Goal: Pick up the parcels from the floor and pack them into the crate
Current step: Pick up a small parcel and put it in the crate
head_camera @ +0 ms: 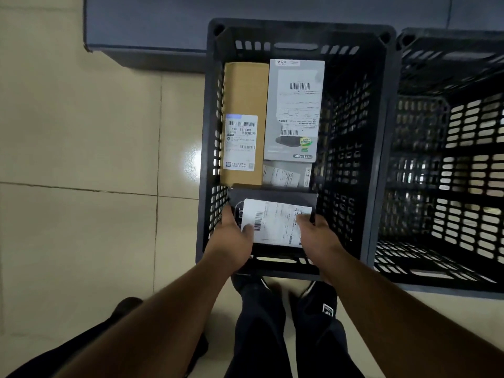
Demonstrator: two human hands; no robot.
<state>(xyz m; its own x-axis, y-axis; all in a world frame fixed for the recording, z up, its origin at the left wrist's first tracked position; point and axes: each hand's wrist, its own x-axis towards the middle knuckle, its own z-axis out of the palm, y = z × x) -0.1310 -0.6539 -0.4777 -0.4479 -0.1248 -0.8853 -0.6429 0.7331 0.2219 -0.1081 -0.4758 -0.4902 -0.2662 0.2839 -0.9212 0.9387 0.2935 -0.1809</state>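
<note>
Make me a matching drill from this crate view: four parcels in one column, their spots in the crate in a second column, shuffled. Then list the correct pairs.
Column one
1. brown cardboard parcel
2. white box parcel
3. dark parcel with white label
4. small grey parcel

Column two
A. near end of the crate, held by the left hand and right hand
B. along the left wall
C. partly hidden between the white box and the held parcel
D. far end, right of the brown one

Pairs: 1-B, 2-D, 3-A, 4-C
</note>
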